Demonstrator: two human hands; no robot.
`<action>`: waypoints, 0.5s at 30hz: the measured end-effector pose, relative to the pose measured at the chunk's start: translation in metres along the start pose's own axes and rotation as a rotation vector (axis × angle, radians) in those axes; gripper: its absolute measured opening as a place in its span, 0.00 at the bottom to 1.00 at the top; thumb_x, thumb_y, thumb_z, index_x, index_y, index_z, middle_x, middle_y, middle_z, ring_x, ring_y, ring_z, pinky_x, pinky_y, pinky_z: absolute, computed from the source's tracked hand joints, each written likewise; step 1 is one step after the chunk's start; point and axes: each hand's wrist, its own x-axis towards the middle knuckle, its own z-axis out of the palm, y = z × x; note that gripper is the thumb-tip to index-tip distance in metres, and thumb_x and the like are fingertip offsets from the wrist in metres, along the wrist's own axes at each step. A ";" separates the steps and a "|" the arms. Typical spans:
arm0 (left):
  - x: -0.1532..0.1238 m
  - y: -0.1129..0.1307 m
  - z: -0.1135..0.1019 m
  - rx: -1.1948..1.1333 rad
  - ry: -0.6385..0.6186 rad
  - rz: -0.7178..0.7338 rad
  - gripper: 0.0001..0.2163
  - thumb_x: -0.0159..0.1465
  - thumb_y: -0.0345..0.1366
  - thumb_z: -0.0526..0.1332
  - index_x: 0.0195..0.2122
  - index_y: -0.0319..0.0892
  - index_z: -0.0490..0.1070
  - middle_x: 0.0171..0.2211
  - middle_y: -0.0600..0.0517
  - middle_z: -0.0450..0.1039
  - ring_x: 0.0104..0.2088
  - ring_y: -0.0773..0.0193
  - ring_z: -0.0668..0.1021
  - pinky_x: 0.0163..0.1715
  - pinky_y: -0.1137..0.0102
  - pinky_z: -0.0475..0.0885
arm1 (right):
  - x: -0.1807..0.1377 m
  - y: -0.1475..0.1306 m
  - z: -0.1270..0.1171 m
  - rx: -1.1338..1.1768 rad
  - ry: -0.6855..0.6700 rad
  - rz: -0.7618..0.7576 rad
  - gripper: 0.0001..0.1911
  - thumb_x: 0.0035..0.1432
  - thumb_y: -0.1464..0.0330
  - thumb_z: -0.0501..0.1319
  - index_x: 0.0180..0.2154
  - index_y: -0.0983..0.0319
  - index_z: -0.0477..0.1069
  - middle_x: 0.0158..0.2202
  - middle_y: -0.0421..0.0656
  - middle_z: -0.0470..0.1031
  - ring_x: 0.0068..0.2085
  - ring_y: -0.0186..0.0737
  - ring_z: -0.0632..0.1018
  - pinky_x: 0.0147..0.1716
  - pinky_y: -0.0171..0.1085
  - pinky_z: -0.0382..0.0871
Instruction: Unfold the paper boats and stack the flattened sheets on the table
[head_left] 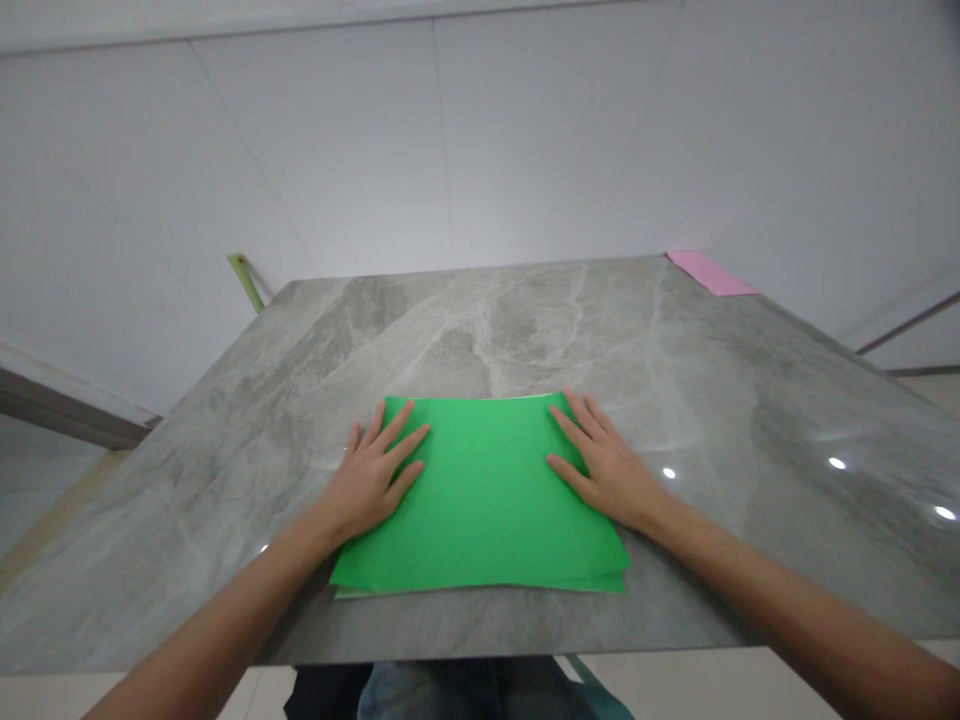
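Observation:
Several sheets of green paper (487,490) lie in a slightly uneven stack near the front edge of the table, the lower ones peeking out along the near side. My left hand (375,465) rests on the stack's left side, fingers spread over its far left corner. On the far right corner lies my right hand (596,455), its fingers also spread and flat on the paper. Neither hand grasps anything.
The grey marble-patterned table (480,330) meets a white wall (525,130) at the back. A pink sheet of paper (711,273) lies at the far right corner. A light green strip (246,282) stands by the far left corner.

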 end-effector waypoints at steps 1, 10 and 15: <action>-0.015 0.003 -0.002 -0.010 0.012 0.016 0.23 0.72 0.46 0.48 0.66 0.50 0.61 0.73 0.48 0.40 0.71 0.38 0.42 0.63 0.35 0.50 | -0.009 -0.001 -0.002 0.059 0.032 0.003 0.34 0.68 0.56 0.50 0.67 0.70 0.57 0.73 0.54 0.42 0.72 0.57 0.45 0.67 0.57 0.52; -0.095 0.019 0.012 -0.002 0.063 -0.139 0.60 0.47 0.53 0.73 0.73 0.46 0.34 0.71 0.30 0.41 0.65 0.30 0.62 0.57 0.42 0.67 | -0.054 -0.017 -0.006 0.474 0.090 0.179 0.29 0.67 0.62 0.52 0.66 0.65 0.58 0.72 0.54 0.49 0.70 0.49 0.55 0.66 0.55 0.55; -0.086 0.011 0.007 -0.025 0.108 -0.084 0.51 0.52 0.51 0.70 0.71 0.44 0.44 0.62 0.37 0.64 0.58 0.41 0.72 0.55 0.50 0.71 | -0.062 -0.024 -0.010 0.399 0.037 0.149 0.28 0.68 0.64 0.50 0.66 0.63 0.59 0.72 0.52 0.49 0.70 0.48 0.58 0.66 0.54 0.56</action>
